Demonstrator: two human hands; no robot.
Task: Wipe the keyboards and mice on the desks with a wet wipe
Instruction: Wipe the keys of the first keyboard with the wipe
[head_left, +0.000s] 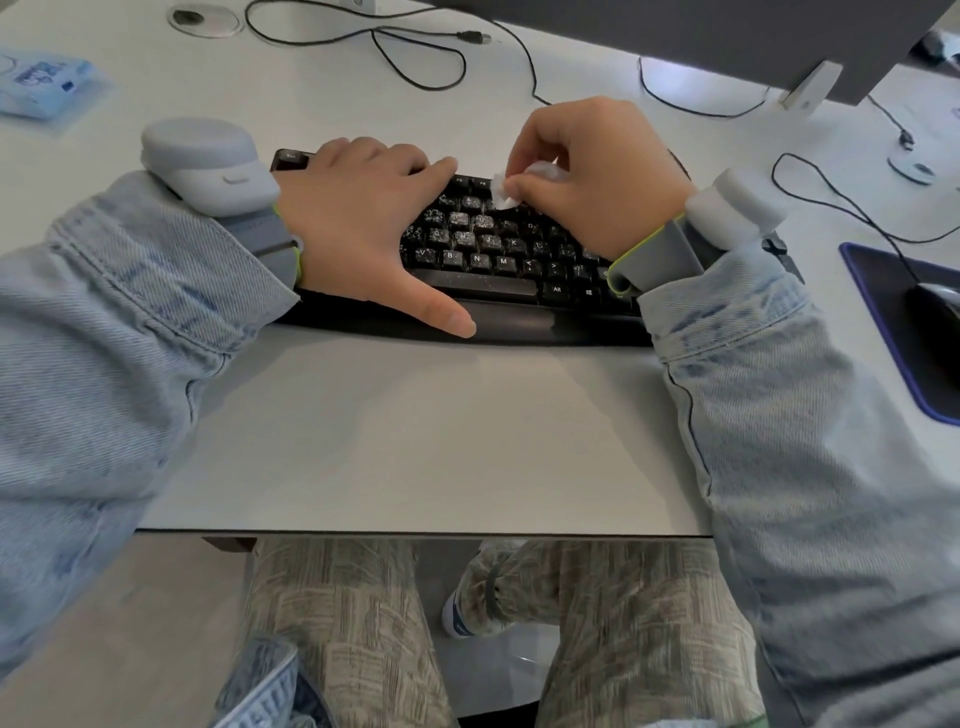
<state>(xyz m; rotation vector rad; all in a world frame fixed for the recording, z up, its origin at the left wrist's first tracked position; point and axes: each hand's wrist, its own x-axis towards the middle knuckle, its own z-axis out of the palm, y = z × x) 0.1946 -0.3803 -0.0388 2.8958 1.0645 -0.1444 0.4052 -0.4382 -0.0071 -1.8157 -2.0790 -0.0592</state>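
1. At the near edge of the white desk (415, 441), a person in pale denim sleeves is leaning in over a black keyboard (493, 270) that is lying square across the middle of the desk, its front lip facing them.

2. The left hand (363, 223) is lying flat over the left half of the keys, fingers straight and close together, thumb spread out along the front lip. It is steadying the board, and the step calls for it to be pressing down firmly enough that the board is not sliding under the strokes.

3. The right hand (597, 176) is hovering over the upper rows, its fingers (524, 182) curled and pinching a small crumpled wet wipe (504, 192) whose tip is touching the keys. The keycaps beside it are looking speckled and grimy, so the job appears only partly done.

4. To do this well, the wipe is best worked along each row — not dabbed — with a fold pushed into the gaps between keys; the bunched corner is offering little clean surface, so opening it out may help.

5. Further right, a dark mouse (935, 306) is sitting on a blue-edged mouse pad (878, 332), apparently awaiting its turn.

6. Beyond — at the far left — a blue packet of wipes (47, 83) is lying within reach, with loose black cables (415, 57) trailing under a monitor (727, 31).
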